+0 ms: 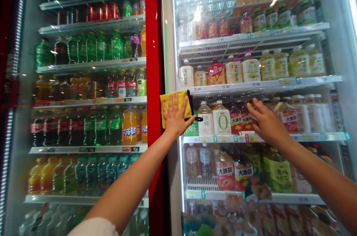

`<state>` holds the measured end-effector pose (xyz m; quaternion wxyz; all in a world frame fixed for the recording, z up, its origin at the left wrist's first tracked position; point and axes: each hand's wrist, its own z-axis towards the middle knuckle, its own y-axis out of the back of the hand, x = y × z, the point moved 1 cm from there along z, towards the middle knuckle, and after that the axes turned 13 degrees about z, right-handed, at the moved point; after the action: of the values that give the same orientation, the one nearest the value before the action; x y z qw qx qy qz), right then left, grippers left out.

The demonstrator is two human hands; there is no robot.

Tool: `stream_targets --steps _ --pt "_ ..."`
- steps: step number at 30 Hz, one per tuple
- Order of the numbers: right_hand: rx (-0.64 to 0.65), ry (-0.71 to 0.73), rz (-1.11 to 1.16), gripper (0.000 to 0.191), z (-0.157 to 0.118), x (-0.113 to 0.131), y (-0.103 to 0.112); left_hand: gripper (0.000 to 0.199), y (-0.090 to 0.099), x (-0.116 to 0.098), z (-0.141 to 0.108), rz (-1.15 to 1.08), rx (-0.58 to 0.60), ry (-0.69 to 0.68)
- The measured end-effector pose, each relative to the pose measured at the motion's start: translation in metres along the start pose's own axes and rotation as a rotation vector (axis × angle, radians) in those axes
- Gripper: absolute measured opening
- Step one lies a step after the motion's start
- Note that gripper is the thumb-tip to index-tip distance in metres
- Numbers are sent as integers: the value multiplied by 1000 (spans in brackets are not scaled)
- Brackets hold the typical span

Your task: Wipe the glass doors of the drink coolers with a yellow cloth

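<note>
My left hand lies with spread fingers on a folded yellow cloth with black edging and a small black loop. It presses the cloth flat at the left edge of the right cooler's glass door, beside the door frame. My right hand is at the same glass, in front of the middle shelf of bottles, fingers stretched and slightly apart, holding nothing. Whether its palm touches the glass I cannot tell. Behind the glass near my hands stand a white carton-like bottle and dark-red tea bottles.
A red-framed cooler stands at the left, its shelves full of soda and juice bottles. Several shelves of tea bottles fill the right cooler. Reflections show on the lower glass.
</note>
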<state>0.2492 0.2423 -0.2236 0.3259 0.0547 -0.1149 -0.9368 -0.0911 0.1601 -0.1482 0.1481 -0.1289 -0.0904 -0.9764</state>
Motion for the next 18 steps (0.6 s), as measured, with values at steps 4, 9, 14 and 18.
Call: stream_targets --steps 4,9,14,18 --pt "-10 25 37 79 -2 -9 -6 76 -7 13 21 -54 -52 8" --pt "19 44 49 85 -2 -20 -8 63 -9 15 67 -148 -148 37" --pt "48 47 88 88 1 -29 -8 67 -13 8 32 -174 -146 -14" --pt "58 39 92 85 2 -29 -5 70 -14 11 40 -172 -137 -17"
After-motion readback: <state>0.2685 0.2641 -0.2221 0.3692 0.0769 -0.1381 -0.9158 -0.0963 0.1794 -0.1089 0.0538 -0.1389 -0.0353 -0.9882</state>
